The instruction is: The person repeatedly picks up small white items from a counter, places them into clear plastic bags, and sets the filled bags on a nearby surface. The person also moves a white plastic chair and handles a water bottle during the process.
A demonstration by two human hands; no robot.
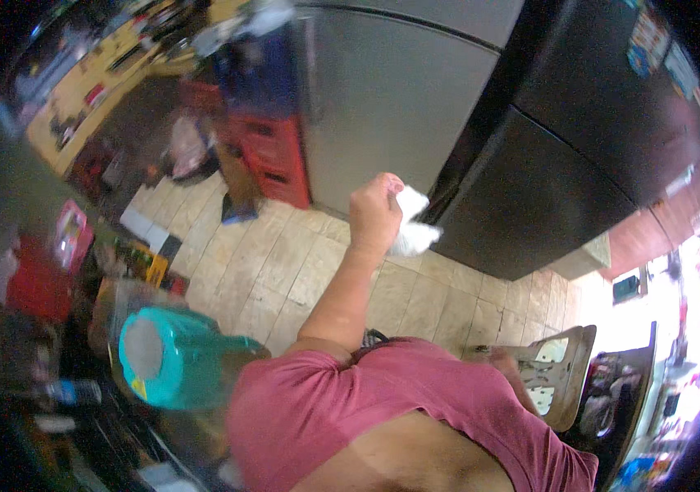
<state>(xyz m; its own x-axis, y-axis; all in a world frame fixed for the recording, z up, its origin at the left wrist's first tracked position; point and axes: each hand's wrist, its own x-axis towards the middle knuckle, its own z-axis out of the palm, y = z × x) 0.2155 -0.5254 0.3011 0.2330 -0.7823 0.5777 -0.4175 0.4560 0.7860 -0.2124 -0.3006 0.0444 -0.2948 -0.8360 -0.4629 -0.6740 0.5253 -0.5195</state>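
Note:
My left hand (pixel 375 212) is raised in front of me, its fingers closed around a crumpled white cloth or tissue (pixel 414 237). The white material hangs from the thumb side of the fist. Behind it stand a grey refrigerator (pixel 387 92) and a dark, tall appliance panel (pixel 534 197); the hand looks apart from both. My right arm hangs low at my side, beside a beige plastic chair (pixel 571 381). The right hand (pixel 498 357) is small, blurred and partly behind my shirt, so its fingers cannot be made out.
Beige floor tiles (pixel 276 264) lie before me. Red plastic crates (pixel 279 166) beneath a blue crate (pixel 257 74) stand left of the refrigerator. A teal plastic container (pixel 187 363) stands at my left. A yellowish wooden counter (pixel 54 129) holds blurred clutter. Light boxes (pixel 583 258) stand at right.

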